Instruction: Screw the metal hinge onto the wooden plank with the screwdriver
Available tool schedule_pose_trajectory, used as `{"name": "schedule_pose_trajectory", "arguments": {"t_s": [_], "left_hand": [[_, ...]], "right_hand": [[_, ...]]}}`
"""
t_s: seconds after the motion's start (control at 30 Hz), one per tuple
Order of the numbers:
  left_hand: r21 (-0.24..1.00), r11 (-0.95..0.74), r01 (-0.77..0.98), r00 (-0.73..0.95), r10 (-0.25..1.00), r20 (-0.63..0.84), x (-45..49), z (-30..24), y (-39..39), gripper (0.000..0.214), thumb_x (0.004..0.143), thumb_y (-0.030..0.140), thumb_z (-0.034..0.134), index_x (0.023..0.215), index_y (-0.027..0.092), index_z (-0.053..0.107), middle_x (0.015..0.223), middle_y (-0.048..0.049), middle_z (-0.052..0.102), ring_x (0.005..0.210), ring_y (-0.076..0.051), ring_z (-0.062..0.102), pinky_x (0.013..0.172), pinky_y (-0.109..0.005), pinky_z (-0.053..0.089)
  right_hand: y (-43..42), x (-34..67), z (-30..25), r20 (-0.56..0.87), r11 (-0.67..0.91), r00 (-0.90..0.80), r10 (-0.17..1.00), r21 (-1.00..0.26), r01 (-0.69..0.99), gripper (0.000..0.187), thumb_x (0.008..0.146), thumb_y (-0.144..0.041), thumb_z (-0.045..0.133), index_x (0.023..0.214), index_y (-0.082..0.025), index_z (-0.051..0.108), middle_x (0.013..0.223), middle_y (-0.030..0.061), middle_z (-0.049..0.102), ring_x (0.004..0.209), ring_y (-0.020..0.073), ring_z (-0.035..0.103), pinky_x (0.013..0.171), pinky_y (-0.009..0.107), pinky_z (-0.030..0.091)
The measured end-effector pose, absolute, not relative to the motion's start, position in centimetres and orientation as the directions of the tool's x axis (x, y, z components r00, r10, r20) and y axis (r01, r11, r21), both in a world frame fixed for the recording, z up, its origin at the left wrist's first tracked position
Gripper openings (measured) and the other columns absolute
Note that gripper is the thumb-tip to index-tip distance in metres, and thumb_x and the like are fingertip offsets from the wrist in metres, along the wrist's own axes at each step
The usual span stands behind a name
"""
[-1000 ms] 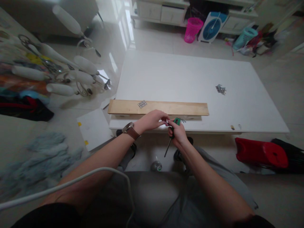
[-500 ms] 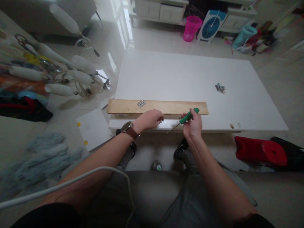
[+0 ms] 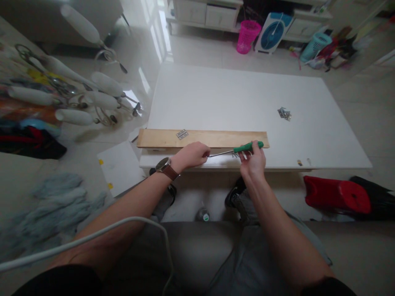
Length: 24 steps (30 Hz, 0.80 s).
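A screwdriver (image 3: 248, 147) with a green handle is in my right hand (image 3: 254, 160), its shaft pointing left. The screwdriver's tip meets the pinched fingertips of my left hand (image 3: 197, 153); whatever they hold is too small to make out. Some small thin metal pieces (image 3: 235, 155) show beside my right fingers, and I cannot tell whether they are held. Just beyond both hands lies a long wooden board (image 3: 216, 137) on the white panel (image 3: 240, 98). A metal hinge (image 3: 182, 134) rests on the board's left part.
More metal hinges (image 3: 284, 114) lie in a small pile on the panel's right. Two small bits (image 3: 299, 163) sit near its front edge. A red plastic stool (image 3: 336, 195) is at the right, a white lamp with several shades (image 3: 77, 117) at the left. A pale cable (image 3: 92, 234) crosses my left forearm.
My right hand has swung the screwdriver from pointing down-left to nearly level, bringing its tip to my left fingertips. My left hand has barely moved.
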<state>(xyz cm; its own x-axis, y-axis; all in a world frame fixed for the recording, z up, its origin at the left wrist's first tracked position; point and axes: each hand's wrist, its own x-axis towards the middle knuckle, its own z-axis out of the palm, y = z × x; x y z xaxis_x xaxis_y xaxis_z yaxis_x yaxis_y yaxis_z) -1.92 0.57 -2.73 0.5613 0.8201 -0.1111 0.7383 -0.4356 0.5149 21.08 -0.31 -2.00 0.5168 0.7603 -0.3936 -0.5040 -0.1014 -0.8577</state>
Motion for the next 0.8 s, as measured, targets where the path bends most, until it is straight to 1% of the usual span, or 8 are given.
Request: {"name": "schedule_pose_trajectory", "arguments": {"t_s": [0.1, 0.27, 0.33, 0.37, 0.47, 0.53, 0.63, 0.8], "left_hand": [[0.513, -0.434, 0.741, 0.559, 0.821, -0.114, -1.89, -2.68, 0.56, 0.019, 0.086, 0.013, 0.062, 0.087, 0.018, 0.080, 0.084, -0.0082, 0.078, 0.078, -0.020, 0.067, 0.074, -0.033, 0.047], [0.493, -0.439, 0.751, 0.553, 0.826, -0.108, -1.91, -2.58, 0.49, 0.015, 0.089, 0.016, 0.064, 0.086, 0.018, 0.079, 0.086, -0.0092, 0.078, 0.082, -0.022, 0.069, 0.077, -0.035, 0.050], [0.485, -0.440, 0.756, 0.551, 0.827, -0.108, -1.90, -2.54, 0.45, 0.014, 0.091, 0.019, 0.065, 0.088, 0.018, 0.079, 0.088, -0.0096, 0.078, 0.084, -0.023, 0.069, 0.079, -0.036, 0.050], [0.481, -0.440, 0.758, 0.550, 0.828, -0.110, -1.88, -2.51, 0.43, 0.014, 0.092, 0.020, 0.065, 0.089, 0.018, 0.079, 0.088, -0.0097, 0.078, 0.084, -0.023, 0.069, 0.079, -0.036, 0.050], [0.464, -0.440, 0.769, 0.545, 0.831, -0.115, -1.80, -2.39, 0.39, 0.015, 0.093, 0.020, 0.064, 0.091, 0.018, 0.078, 0.089, -0.0099, 0.078, 0.085, -0.023, 0.069, 0.079, -0.036, 0.050], [0.456, -0.438, 0.775, 0.541, 0.833, -0.118, -1.75, -2.29, 0.39, 0.015, 0.094, 0.021, 0.064, 0.091, 0.018, 0.078, 0.090, -0.0102, 0.078, 0.086, -0.024, 0.069, 0.078, -0.036, 0.049], [0.468, -0.434, 0.770, 0.539, 0.835, -0.113, -1.72, -2.27, 0.42, 0.014, 0.095, 0.021, 0.063, 0.091, 0.017, 0.077, 0.092, -0.0104, 0.078, 0.085, -0.024, 0.069, 0.078, -0.036, 0.048], [0.512, -0.422, 0.748, 0.544, 0.832, -0.108, -1.72, -2.32, 0.30, 0.014, 0.095, 0.021, 0.063, 0.098, 0.018, 0.076, 0.094, -0.0097, 0.079, 0.085, -0.023, 0.069, 0.078, -0.035, 0.049]], "right_hand": [[-0.36, 20.89, -1.99, -0.402, -0.112, 0.510, 0.761, -0.855, -0.506, 0.038, 0.083, -0.048, 0.087, 0.094, -0.024, 0.059, 0.082, -0.0071, 0.065, 0.076, 0.0108, 0.067, 0.073, 0.026, 0.057], [-0.39, 20.73, -2.16, -0.388, -0.119, 0.492, 0.779, -0.863, -0.491, 0.044, 0.080, -0.051, 0.089, 0.094, -0.025, 0.058, 0.082, -0.0056, 0.067, 0.078, 0.0124, 0.069, 0.073, 0.026, 0.058], [-0.37, 20.69, -2.22, -0.381, -0.126, 0.478, 0.791, -0.867, -0.483, 0.043, 0.080, -0.049, 0.089, 0.094, -0.025, 0.057, 0.083, -0.0059, 0.068, 0.078, 0.0121, 0.069, 0.073, 0.027, 0.059], [-0.37, 20.66, -2.24, -0.376, -0.128, 0.469, 0.799, -0.869, -0.479, 0.041, 0.079, -0.046, 0.089, 0.095, -0.025, 0.056, 0.083, -0.0064, 0.068, 0.077, 0.0118, 0.070, 0.073, 0.026, 0.059], [-0.37, 20.52, -2.22, -0.344, -0.119, 0.438, 0.830, -0.878, -0.464, 0.034, 0.075, -0.025, 0.084, 0.096, -0.025, 0.057, 0.084, -0.0078, 0.067, 0.076, 0.0118, 0.072, 0.072, 0.027, 0.061], [-0.37, 20.45, -2.20, -0.315, -0.104, 0.431, 0.846, -0.890, -0.445, 0.033, 0.073, -0.017, 0.080, 0.096, -0.025, 0.057, 0.085, -0.0079, 0.067, 0.076, 0.0122, 0.073, 0.072, 0.028, 0.062], [-0.36, 20.52, -2.24, -0.288, -0.082, 0.455, 0.842, -0.904, -0.420, 0.033, 0.073, -0.016, 0.079, 0.096, -0.025, 0.057, 0.088, -0.0078, 0.067, 0.074, 0.0116, 0.072, 0.071, 0.028, 0.063], [-0.30, 20.78, -2.26, -0.340, -0.120, 0.474, 0.812, -0.893, -0.435, 0.035, 0.071, -0.018, 0.079, 0.095, -0.026, 0.056, 0.087, -0.0086, 0.068, 0.073, 0.0109, 0.071, 0.067, 0.025, 0.062]]}}
